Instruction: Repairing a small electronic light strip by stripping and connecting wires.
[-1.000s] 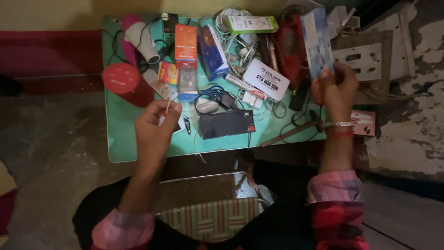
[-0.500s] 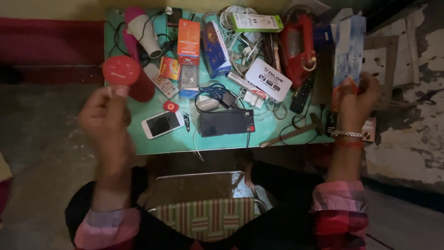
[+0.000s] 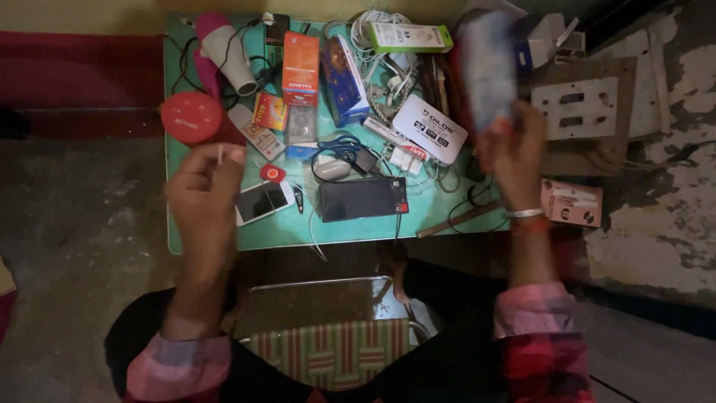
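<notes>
My left hand (image 3: 205,198) is raised over the left part of the green table (image 3: 224,237), with its fingers pinched on a thin white stick (image 3: 220,154). Just right of it a white smartphone (image 3: 262,201) lies face up, and a black rectangular battery (image 3: 363,198) lies further right. My right hand (image 3: 514,149) is lifted above the table's right end and grips a blue and white packet (image 3: 488,67), which is blurred by motion. A bracelet circles that wrist.
The table is crowded: a red round disc (image 3: 191,117), white hair dryer (image 3: 227,46), orange box (image 3: 300,69), blue box (image 3: 344,78), white router (image 3: 430,128), cables. A pink box (image 3: 570,203) and switch plate (image 3: 582,108) lie to the right. A striped stool (image 3: 328,351) is below.
My left hand has moved right, back over the table by the phone. My right hand has swung left with the packet, now over the table's right end.
</notes>
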